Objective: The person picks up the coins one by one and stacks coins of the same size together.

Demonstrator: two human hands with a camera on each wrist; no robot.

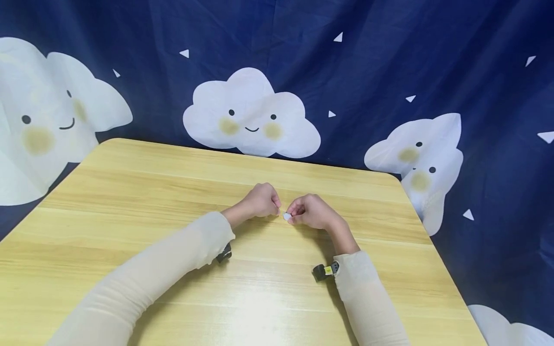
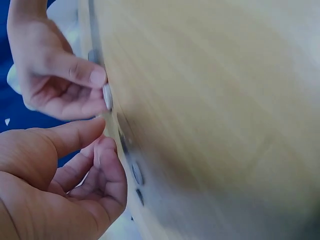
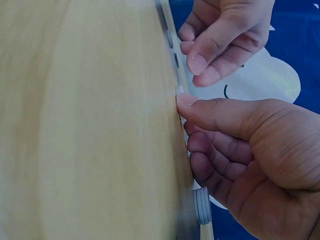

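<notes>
My right hand pinches a small silvery-white coin-like disc between thumb and fingers, low over the table. The disc appears nearly edge-on in the left wrist view. Just left of it is my left hand, fingers loosely curled and thumb near the index fingertip. Nothing shows between the left fingertips. Beneath the right fingers, the right wrist view has a short stack of similar discs. Another disc lies by the left fingers; the hands hide these in the head view.
The pale wood table has rounded far corners. Behind it hangs a dark blue curtain with white clouds. Black cameras sit on the wrists beside the beige sleeves. A small dark flat piece lies near the left hand.
</notes>
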